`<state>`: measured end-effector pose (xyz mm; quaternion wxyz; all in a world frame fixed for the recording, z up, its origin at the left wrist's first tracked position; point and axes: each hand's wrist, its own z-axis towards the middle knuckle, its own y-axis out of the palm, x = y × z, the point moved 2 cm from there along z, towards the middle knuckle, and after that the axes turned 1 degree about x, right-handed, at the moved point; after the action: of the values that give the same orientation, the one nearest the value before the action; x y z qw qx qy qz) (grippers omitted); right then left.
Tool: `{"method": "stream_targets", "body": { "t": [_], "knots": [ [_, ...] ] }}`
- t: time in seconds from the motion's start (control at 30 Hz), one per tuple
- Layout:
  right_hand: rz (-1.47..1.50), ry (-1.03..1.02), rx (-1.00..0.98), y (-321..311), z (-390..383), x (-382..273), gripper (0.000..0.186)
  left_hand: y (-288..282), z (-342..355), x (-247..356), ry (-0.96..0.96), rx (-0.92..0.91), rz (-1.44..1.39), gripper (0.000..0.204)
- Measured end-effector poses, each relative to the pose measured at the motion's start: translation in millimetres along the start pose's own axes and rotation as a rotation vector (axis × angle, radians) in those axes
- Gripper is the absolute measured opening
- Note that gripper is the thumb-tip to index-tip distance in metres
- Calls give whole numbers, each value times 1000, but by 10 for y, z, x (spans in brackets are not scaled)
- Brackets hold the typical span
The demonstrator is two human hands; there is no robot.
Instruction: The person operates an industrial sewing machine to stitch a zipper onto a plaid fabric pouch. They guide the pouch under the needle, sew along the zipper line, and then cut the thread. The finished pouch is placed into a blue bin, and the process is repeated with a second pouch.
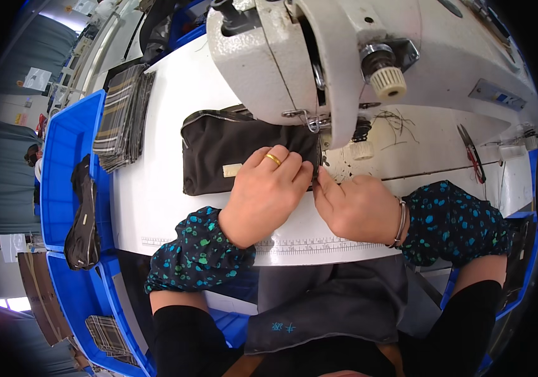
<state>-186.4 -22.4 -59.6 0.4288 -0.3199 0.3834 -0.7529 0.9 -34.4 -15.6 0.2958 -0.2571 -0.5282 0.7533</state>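
A dark brown fabric pouch with a silver zipper and a small pale label lies under the needle area of a white sewing machine. My left hand, with a gold ring, rests on the pouch's right part, fingers bent and pressed onto the fabric. My right hand, wearing a silver bangle, holds the pouch's right edge between thumb and index finger, close to the presser foot; the exact grip is partly hidden. A printed ruler strip runs along the white table's front edge, just below both hands.
Plaid fabric pieces are stacked at left. Blue bins stand beside the table, one with dark pouches over it. Scissors and thread scraps lie right of the needle. A person is partly visible in the left background.
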Motion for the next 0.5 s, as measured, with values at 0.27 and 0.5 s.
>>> {"method": "stream_targets", "body": {
  "t": [0.27, 0.5],
  "knots": [
    [-4, -23, 1, -32, 29, -13, 29, 132, 51, -381, -506, 101, -341, 26],
    [16, -21, -3, -29, 24, -6, 29, 285, 98, -408, -528, 64, -339, 25]
  ]
}}
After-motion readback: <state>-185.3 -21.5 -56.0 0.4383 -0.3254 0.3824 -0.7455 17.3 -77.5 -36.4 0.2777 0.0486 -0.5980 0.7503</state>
